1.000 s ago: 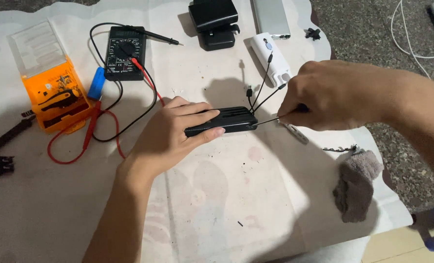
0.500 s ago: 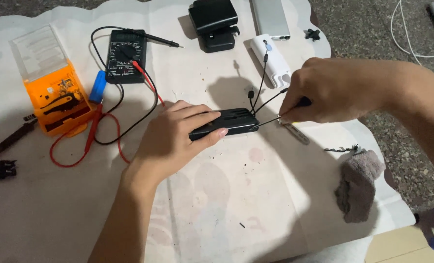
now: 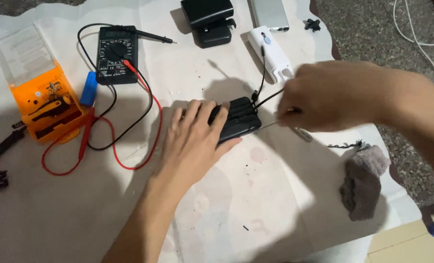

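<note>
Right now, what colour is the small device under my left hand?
Black: the small device under the left hand, seen in the head view.
</note>
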